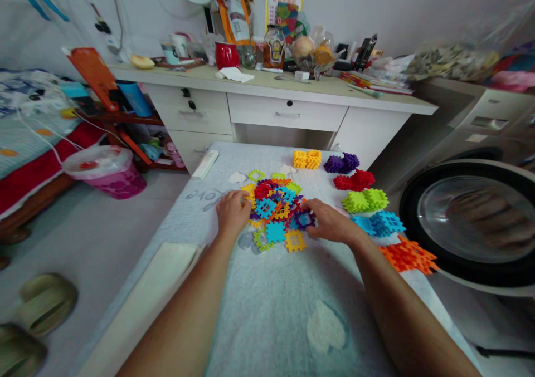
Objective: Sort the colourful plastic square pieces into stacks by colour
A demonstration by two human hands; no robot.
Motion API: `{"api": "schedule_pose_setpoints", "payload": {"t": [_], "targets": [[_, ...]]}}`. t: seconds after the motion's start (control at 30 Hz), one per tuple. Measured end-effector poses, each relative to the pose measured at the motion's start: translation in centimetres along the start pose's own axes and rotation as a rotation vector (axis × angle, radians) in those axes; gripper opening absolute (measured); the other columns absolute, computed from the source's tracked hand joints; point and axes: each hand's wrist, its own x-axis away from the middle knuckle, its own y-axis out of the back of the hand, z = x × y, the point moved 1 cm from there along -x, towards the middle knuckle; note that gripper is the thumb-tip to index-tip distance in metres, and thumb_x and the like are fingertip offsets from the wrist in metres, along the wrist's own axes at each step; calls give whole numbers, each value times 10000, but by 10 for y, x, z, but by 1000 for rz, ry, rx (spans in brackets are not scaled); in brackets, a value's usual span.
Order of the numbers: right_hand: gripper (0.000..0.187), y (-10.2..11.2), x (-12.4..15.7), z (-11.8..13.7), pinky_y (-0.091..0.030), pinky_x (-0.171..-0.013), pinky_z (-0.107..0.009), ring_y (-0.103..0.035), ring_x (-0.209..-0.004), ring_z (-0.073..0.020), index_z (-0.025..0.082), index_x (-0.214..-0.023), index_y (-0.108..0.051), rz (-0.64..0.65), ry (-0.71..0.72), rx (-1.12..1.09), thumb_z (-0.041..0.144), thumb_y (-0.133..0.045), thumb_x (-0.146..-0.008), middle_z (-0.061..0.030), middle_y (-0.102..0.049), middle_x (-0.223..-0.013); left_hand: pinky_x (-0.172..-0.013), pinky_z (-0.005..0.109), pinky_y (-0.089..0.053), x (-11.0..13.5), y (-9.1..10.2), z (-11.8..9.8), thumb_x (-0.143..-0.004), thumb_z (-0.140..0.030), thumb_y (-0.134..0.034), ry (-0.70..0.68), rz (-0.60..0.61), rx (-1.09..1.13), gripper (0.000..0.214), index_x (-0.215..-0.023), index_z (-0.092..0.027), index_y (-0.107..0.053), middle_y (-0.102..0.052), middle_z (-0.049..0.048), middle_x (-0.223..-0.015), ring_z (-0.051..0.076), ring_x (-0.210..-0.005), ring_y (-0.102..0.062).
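Observation:
A heap of notched square plastic building tiles [276, 233] in mixed colours lies on the cloth-covered table [267, 304]. My left hand [234, 213] is at the heap's left edge, beside yellow tiles, its fingers curled together; what they hold, if anything, is hidden. At the right edge, my right hand [330, 221] pinches a dark purple tile [304, 219] between thumb and fingers. Sorted rows stand along the table's right side: yellow tiles [307, 158], purple tiles [341, 163], red tiles [354, 180], lime green tiles [365, 200], blue tiles [382, 223] and orange tiles [407, 255].
A white box [205, 165] sits at the table's far left corner. Behind stands a white desk [288, 112] with jars and packets on top. A washing machine [472, 121] with a round door is close on the right. A pink bin [115, 176] stands on the left.

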Motion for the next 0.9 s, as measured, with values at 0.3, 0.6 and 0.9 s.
{"api": "schedule_pose_setpoints", "payload": {"t": [0.3, 0.6, 0.9], "targets": [[420, 7, 4, -14, -463, -934, -392, -581, -1038, -293, 153, -1192, -639, -93, -152, 293, 155, -633, -772, -155, -563, -1123, -986, 407, -419, 0, 0, 0, -881, -288, -516, 13, 9, -20, 286, -1105, -254, -692, -682, 61, -1203, 266, -1160, -586], [758, 3, 5, -16, -460, -987, -386, -565, -1165, -284, 145, -1470, -407, -65, -115, 125, 207, -708, -777, -169, -517, -1300, -981, 413, -419, 0, 1, -1, -882, -299, -510, 12, 18, -27, 294, -1105, -244, -694, -681, 67, -1209, 270, -1154, -588], [436, -5, -7, -17, -455, -946, -362, -569, -1094, -264, 169, -1197, -637, -12, -44, 164, 193, -705, -766, -134, -567, -1210, -965, 415, -427, 0, 2, -3, -880, -294, -505, 12, 22, -31, 301, -1109, -251, -695, -681, 68, -1205, 273, -1143, -592]]}}
